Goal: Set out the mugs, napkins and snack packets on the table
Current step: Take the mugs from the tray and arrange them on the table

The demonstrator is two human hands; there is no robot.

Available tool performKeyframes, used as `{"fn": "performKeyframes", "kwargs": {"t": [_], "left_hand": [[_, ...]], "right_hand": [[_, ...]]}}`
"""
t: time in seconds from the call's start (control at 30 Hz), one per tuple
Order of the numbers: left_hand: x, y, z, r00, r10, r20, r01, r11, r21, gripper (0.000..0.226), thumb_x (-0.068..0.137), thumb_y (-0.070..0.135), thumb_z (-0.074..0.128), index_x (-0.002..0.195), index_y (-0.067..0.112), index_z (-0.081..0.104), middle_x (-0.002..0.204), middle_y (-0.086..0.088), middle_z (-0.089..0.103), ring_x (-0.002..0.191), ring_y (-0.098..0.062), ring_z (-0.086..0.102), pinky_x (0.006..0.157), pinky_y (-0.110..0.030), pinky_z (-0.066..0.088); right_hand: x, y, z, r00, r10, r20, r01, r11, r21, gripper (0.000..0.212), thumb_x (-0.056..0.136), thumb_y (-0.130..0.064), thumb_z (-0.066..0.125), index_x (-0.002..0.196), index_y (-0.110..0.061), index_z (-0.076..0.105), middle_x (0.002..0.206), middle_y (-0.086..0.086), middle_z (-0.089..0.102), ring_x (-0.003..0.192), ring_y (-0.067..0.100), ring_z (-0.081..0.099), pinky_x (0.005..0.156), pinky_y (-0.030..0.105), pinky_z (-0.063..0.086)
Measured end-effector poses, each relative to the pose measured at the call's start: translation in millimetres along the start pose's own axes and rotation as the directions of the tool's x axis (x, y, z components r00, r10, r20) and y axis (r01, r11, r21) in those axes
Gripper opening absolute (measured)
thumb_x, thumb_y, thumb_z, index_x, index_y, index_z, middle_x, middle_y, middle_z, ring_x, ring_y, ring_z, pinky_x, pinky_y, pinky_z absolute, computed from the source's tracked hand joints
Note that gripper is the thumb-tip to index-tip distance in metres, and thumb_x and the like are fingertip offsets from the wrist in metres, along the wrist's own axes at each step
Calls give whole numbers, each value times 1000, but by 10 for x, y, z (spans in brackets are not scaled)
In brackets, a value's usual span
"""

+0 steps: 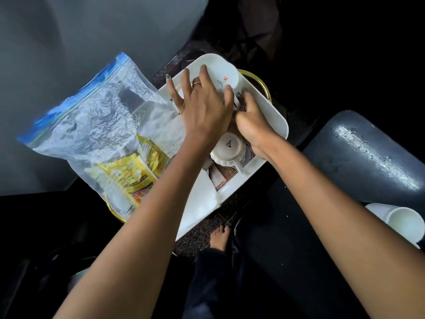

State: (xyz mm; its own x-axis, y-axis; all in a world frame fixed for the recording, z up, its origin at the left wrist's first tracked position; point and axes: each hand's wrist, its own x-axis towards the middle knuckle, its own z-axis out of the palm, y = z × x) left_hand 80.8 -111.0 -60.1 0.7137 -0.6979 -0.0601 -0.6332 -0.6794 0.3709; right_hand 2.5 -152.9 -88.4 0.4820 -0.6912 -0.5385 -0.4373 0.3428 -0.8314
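A white tray (277, 116) lies on a small gold-rimmed table (262, 83). My left hand (204, 107) spreads over a white mug (220, 72) at the tray's far end, with thumb and forefinger on either side of it. The mug's base carries a red mark. My right hand (253, 125) sits just right of that mug with curled fingers; what they hold is hidden. A second white mug (230, 146) stands upside down mid-tray on a brown mat. White napkins (200, 203) lie at the tray's near end. Yellow snack packets (128, 176) sit inside a clear zip bag (96, 116) to the left.
A dark padded seat (368, 153) is at the right, with a white cup (400, 222) near its lower edge. A grey wall rises behind the bag. My bare foot (220, 236) stands on the dark floor below the tray.
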Motion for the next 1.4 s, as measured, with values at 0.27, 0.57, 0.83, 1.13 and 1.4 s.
{"fn": "performKeyframes", "kwargs": {"t": [0.27,0.57,0.83,1.13,1.4], "left_hand": [[-260,110,-42,991,-44,-126,11,967,-256,40,91,38,44,125,18,46,111,-2,67,133,-20,34,113,-42,-2],[-952,441,-140,988,-125,-92,16,669,-743,32,93,27,48,122,12,46,113,6,59,105,-6,56,91,-31,46],[-1444,748,-156,939,-131,316,343,383,-858,25,96,34,51,113,15,55,111,3,63,102,-5,61,93,-27,48],[-1773,989,-42,732,285,619,343,631,-696,36,85,33,70,115,14,66,108,-2,72,100,-16,68,93,-41,54],[-2444,1359,340,576,479,663,106,760,-641,64,65,33,86,121,19,58,116,7,65,104,-2,61,81,-10,47]], "right_hand": [[-111,-5,11,999,10,-41,4,941,337,53,93,-10,44,138,-36,37,142,10,42,122,25,53,100,46,47],[-711,-69,-403,994,-68,-85,107,777,620,58,78,-7,49,133,-27,45,120,3,60,103,22,58,89,31,44],[-1380,286,-865,962,-60,-266,201,814,545,27,88,-29,58,115,-30,51,118,-1,58,104,14,61,85,33,52],[-2216,832,-1492,938,-29,-346,204,853,480,92,63,-4,75,135,-39,31,113,3,63,104,18,65,86,31,55],[-2903,1371,-1995,861,49,-507,66,976,206,105,46,-26,91,132,-47,34,124,-14,55,112,1,56,79,13,53]]}}
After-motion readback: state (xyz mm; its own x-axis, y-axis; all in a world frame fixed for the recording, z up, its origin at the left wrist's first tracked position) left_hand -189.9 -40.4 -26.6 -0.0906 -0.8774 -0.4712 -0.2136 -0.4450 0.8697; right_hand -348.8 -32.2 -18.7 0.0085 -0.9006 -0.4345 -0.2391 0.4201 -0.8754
